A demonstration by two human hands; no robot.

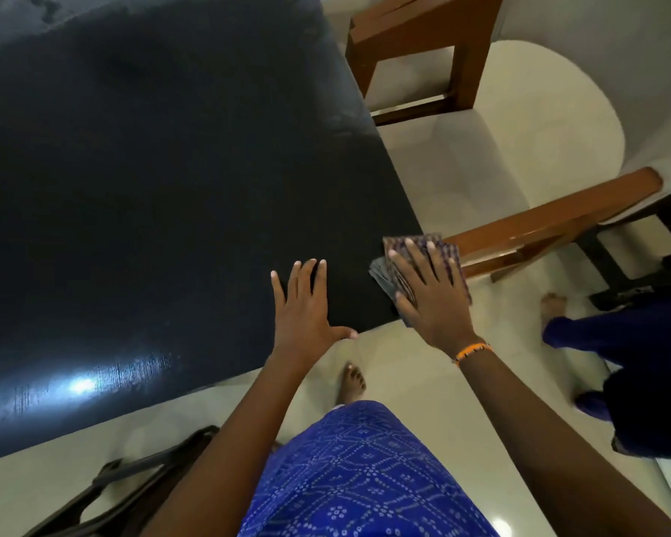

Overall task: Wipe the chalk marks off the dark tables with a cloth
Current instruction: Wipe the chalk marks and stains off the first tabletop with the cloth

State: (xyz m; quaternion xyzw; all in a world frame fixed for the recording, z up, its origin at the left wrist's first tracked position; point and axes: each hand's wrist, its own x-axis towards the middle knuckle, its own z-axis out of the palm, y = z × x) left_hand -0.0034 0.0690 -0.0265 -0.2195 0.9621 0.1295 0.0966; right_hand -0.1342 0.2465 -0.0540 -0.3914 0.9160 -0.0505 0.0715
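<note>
Flat and with the fingers spread, the right hand (429,294) presses on a folded checkered cloth (423,261); it does not pinch it, it only holds it down with the palm. This cloth lies at the near right corner of the dark table (152,188), and a part of it hangs over the right edge. On the right wrist is an orange bracelet (471,351).

Just to the left of the cloth, the left hand (305,310) rests on the same table with open fingers, and its thumb reaches over the near edge. It holds nothing. Both hands are near each other but they do not touch.

The table top is shiny and a bright light reflects in it at the near left side. Some pale smears can be seen at the far left corner and close to the far right edge; I cannot tell if they are chalk.

Below the arms is a blue patterned garment (357,474) and one bare foot (352,381) on the pale tiled floor (500,157). Right of the table stand brown wooden furniture pieces (423,36). At the near left is a dark chair frame (125,482). At the right side another person in dark blue clothes (636,343) stands on the floor.
</note>
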